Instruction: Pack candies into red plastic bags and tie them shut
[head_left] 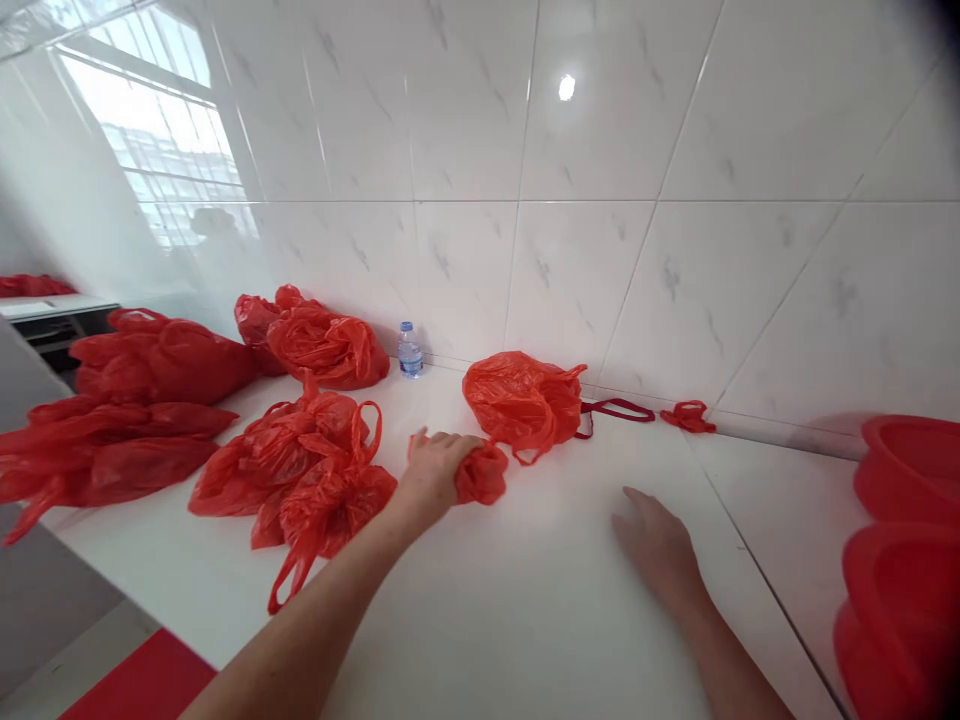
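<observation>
My left hand point(439, 468) grips a small crumpled red plastic bag point(482, 474) above the white tabletop point(517, 600). Just behind it rests a larger, rounded red plastic bag point(525, 400) near the wall, with dark red straps point(621, 408) sticking out at its right. My right hand point(654, 540) hovers over the table on the right, fingers apart and nothing in it. Several filled red plastic bags point(300, 455) lie to the left of my left hand, some with their handle loops standing up.
A small water bottle point(410, 350) stands upright by the tiled wall point(465, 270). A small red bag piece point(688, 416) lies against the wall at the right. Red plastic basins point(892, 580) are at the right edge. More red bags point(161, 360) fill the table's left end.
</observation>
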